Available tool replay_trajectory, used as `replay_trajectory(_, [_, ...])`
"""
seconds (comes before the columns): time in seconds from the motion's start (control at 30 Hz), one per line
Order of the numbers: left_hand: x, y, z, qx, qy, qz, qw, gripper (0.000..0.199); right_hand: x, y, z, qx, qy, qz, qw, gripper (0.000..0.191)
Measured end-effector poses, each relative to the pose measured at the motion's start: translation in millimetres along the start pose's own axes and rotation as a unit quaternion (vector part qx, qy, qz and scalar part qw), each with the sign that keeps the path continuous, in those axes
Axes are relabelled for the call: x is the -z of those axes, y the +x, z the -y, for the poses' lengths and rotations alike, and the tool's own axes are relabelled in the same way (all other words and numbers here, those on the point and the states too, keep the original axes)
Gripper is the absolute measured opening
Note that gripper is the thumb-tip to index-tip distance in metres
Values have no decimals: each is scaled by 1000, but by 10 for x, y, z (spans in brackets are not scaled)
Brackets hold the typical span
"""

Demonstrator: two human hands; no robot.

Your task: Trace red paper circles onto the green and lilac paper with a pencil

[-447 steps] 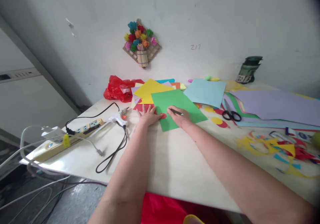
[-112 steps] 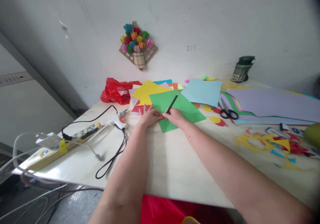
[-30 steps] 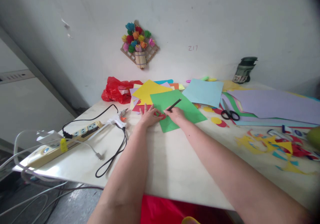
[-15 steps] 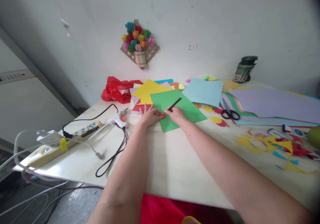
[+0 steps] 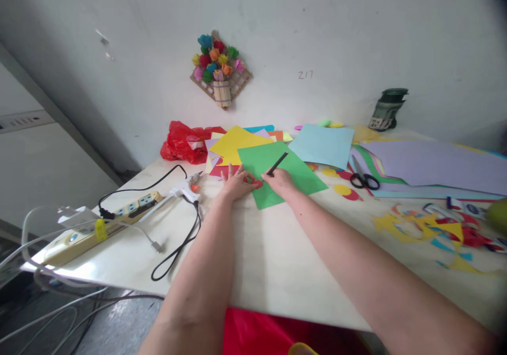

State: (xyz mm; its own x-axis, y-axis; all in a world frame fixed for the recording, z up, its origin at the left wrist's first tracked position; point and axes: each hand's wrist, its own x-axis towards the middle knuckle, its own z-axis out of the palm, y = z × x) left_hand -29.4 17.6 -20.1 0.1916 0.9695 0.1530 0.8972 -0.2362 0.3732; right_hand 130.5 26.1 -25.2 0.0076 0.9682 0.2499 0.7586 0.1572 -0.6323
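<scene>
A dark pen (image 5: 279, 163) is gripped in my right hand (image 5: 280, 182), its tip low over the left part of a green paper sheet (image 5: 304, 181). My left hand (image 5: 236, 184) lies at that sheet's left edge with fingers spread. Its fingertips press on a small red paper piece (image 5: 259, 184) lying on the green sheet. The exact outline of the red piece is partly hidden by the fingers. Behind the hands are a yellow sheet (image 5: 236, 142) and a light blue sheet (image 5: 324, 146).
On the left are a glue gun (image 5: 187, 190) with a black cord and a power strip (image 5: 81, 240). Scissors (image 5: 365, 180), paper circles (image 5: 343, 190), yellow scraps (image 5: 425, 231) and large purple sheets (image 5: 439, 165) lie right. A red plastic bag (image 5: 186, 142) and a bottle (image 5: 388, 110) stand near the wall.
The pen and my right hand have shifted very slightly. My left hand keeps its place on the red paper piece.
</scene>
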Motion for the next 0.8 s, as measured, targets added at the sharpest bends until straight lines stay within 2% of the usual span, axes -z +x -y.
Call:
replay_trajectory(0.47, [-35, 21, 30, -2, -1, -12, 1000, 44, 43, -42, 43, -2, -22, -1, 1000, 24])
replay_trajectory(0.8, [7, -4, 3, -3, -8, 1, 1000, 45, 40, -64, 49, 1, -18, 4, 1000, 22])
